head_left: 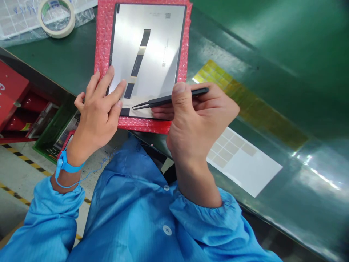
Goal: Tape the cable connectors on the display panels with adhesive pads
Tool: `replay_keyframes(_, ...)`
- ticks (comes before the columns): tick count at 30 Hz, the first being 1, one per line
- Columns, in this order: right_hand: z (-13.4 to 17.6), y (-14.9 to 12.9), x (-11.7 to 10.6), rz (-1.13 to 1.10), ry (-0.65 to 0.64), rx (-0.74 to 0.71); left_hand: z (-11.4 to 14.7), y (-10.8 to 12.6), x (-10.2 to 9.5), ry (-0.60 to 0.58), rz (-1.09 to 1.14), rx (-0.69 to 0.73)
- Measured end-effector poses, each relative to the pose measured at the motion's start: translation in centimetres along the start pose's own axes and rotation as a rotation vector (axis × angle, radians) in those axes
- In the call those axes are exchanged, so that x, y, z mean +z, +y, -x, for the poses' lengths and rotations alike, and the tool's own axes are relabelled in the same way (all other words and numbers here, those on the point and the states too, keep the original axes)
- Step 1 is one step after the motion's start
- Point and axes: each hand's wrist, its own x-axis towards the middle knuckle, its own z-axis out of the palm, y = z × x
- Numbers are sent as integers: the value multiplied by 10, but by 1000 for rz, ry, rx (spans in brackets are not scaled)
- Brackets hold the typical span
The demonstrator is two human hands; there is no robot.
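Note:
A flat display panel point(160, 51) with a silvery back and thin dark edges lies on red bubble wrap point(144, 125). Down its middle runs a dark ribbon cable point(138, 62). My left hand point(99, 105) rests at the panel's left edge, fingers spread, its thumb and forefinger on the lower left corner. In my right hand point(191, 112) is a pair of black tweezers point(169, 98), held between thumb and fingers. Their tips point left, close to a small black patch point(125, 111) near the panel's lower edge. Whether the tips touch the surface I cannot tell.
A roll of masking tape point(68, 27) sits on plastic-wrapped sheets at the upper left. Right of the panel, a yellow film strip point(253, 103) and a white sheet of grey squares point(261, 167) lie on the green tabletop point(308, 87). A green crate point(40, 145) stands below left.

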Motion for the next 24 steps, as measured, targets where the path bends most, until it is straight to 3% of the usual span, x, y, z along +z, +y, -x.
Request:
replay_keyframes(10, 5, 4, 6, -15, 42, -30, 1, -4, 3, 37, -3, 22)
replay_keyframes(19, 4, 3, 10, -18, 74, 27, 12, 13, 9, 344, -100, 105)
replay_keyframes(24, 1, -1, 13, 12, 82, 88, 8, 19, 0, 281, -154, 103)
